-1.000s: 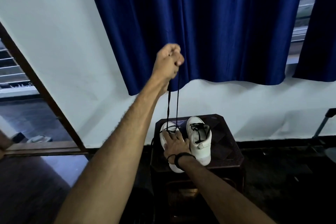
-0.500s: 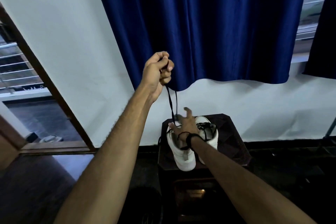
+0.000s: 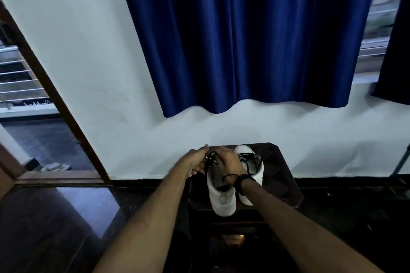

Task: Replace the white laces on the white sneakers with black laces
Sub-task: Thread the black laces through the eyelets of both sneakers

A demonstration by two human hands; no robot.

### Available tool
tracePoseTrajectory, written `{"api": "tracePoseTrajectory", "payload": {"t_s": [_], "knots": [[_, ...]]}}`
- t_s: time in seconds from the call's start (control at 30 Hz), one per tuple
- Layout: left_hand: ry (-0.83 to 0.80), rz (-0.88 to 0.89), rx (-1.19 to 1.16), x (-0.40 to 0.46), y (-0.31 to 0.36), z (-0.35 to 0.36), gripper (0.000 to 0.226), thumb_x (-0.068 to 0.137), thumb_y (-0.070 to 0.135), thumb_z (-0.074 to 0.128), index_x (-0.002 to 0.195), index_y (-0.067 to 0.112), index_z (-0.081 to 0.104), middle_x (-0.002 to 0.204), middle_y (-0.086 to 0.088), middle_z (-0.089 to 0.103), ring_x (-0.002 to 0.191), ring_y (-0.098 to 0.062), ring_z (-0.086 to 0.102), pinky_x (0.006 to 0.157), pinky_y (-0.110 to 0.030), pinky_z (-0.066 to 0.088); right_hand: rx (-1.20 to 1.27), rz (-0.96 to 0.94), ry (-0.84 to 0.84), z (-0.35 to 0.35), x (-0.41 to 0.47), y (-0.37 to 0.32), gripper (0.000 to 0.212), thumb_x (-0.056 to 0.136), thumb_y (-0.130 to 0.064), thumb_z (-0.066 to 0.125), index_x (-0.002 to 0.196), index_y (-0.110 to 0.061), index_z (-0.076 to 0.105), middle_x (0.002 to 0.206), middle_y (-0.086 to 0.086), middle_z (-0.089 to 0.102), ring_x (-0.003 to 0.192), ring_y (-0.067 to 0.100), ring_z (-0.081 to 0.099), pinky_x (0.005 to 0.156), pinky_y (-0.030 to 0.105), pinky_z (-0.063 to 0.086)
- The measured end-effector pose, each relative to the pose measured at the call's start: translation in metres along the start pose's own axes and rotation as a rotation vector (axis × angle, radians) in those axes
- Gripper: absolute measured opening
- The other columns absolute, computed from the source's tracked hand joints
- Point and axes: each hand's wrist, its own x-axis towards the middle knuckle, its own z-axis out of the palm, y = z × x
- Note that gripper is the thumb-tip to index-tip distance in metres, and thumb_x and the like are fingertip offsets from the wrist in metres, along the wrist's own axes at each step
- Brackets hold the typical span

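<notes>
a: what's nearest you, and what could go wrong?

b: nearest is the left sneaker [image 3: 221,197], heel toward me on the dark stool [image 3: 286,175], hanging a little over the front edge. i think a hard tug on the black lace [image 3: 211,159] could tip it off, or pull one end out of its eyelet so the ends finish uneven.

a: and your hands?

b: my right hand [image 3: 228,166] lies over the shoe's mouth, fingers curled down on the lace at the tongue; how tightly, i can't tell. my left hand [image 3: 196,162] is just beside it, loosely open, fingers reaching into the lace loops. whether they pinch a strand is hidden.

a: further back?

b: the right sneaker [image 3: 251,164] sits touching the first, black lace already threaded, ends loose. i see no white laces. beyond that, white wall and a blue curtain [image 3: 244,35].
</notes>
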Motion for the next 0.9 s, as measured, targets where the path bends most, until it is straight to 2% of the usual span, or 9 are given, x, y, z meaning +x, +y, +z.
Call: {"api": "tracePoseTrajectory", "payload": {"t_s": [0.1,0.17,0.23,0.33,0.47,0.53,0.6,0.73,0.9], "knots": [[-0.137,-0.126,-0.046,0.006,0.01,0.007,0.055,0.092,0.066,0.04,0.059,0.023,0.047,0.055,0.004,0.045,0.042,-0.01,0.034,0.047,-0.022,0.025,0.024,-0.022,0.06,0.0,-0.005,0.003,0.024,0.091,-0.01,0.052,0.107,-0.008,0.071,0.103,0.011,0.058,0.092,0.019,0.057,0.083,0.018,0.04],[-0.187,-0.191,-0.18,0.006,0.015,0.015,0.049,0.09,0.047,0.055,0.049,0.021,0.047,0.049,0.003,0.047,0.04,-0.011,0.043,0.045,-0.019,0.032,0.019,-0.066,0.072,0.005,-0.009,0.007,0.026,0.089,-0.017,0.051,0.101,-0.008,0.073,0.1,0.013,0.056,0.09,0.021,0.056,0.08,0.015,0.037],[-0.169,-0.151,-0.181,0.012,0.014,0.025,0.04,0.09,0.027,0.053,0.051,0.017,0.05,0.043,0.001,0.049,0.039,-0.014,0.048,0.044,-0.016,0.035,0.003,-0.105,-0.006,0.007,-0.016,0.009,0.033,0.086,-0.028,0.048,0.099,-0.011,0.073,0.1,0.011,0.059,0.093,0.023,0.058,0.082,0.016,0.037],[-0.093,-0.077,-0.207,0.024,0.01,0.038,0.032,0.093,0.009,0.045,0.063,0.014,0.054,0.044,-0.001,0.053,0.036,-0.015,0.049,0.038,-0.015,0.036,-0.083,-0.131,-0.073,0.008,-0.03,0.018,0.035,0.08,-0.025,0.056,0.112,-0.019,0.067,0.112,0.008,0.059,0.102,0.027,0.059,0.088,0.026,0.045],[0.032,0.019,-0.212,0.033,0.01,0.042,0.024,0.096,0.009,0.048,0.075,0.013,0.06,0.06,-0.002,0.055,0.044,-0.012,0.05,0.042,-0.019,0.04,-0.233,0.149,0.192,0.02,-0.055,0.011,0.068,0.07,-0.051,0.061,0.121,-0.01,0.042,0.123,0.012,0.045,0.116,0.032,0.047,0.099,0.041,0.041],[0.064,0.039,-0.128,0.033,0.012,0.039,0.031,0.097,0.009,0.044,0.068,0.014,0.055,0.051,-0.002,0.052,0.034,-0.009,0.044,0.038,-0.014,0.031,-0.381,0.264,0.127,0.027,-0.058,0.002,0.081,0.069,-0.071,0.052,0.12,-0.009,0.044,0.12,0.01,0.049,0.115,0.032,0.048,0.1,0.043,0.037],[0.054,0.051,-0.044,0.033,0.013,0.034,0.036,0.096,0.008,0.041,0.062,0.013,0.049,0.052,-0.005,0.047,0.031,-0.011,0.038,0.035,-0.013,0.024,-0.495,0.354,-0.066,0.031,-0.058,-0.008,0.091,0.069,-0.081,0.044,0.127,-0.01,0.044,0.123,0.006,0.048,0.121,0.029,0.042,0.108,0.047,0.024],[-0.048,0.09,-0.011,0.022,0.021,0.027,0.033,0.094,0.008,0.042,0.062,0.013,0.048,0.057,-0.005,0.042,0.045,-0.014,0.032,0.045,-0.023,0.022,-0.592,0.375,-0.143,0.036,-0.052,-0.016,0.074,0.084,-0.06,0.04,0.135,-0.008,0.041,0.132,0.009,0.045,0.124,0.032,0.039,0.109,0.054,0.013],[-0.099,0.245,-0.16,-0.014,0.066,-0.005,0.027,0.096,0.01,0.044,0.071,0.018,0.052,0.064,0.001,0.049,0.053,-0.008,0.037,0.045,-0.017,0.028,-0.602,0.427,-0.173,0.037,-0.042,-0.02,0.066,0.087,-0.051,0.042,0.136,-0.007,0.043,0.139,0.014,0.04,0.127,0.034,0.037,0.109,0.056,0.012]]}}
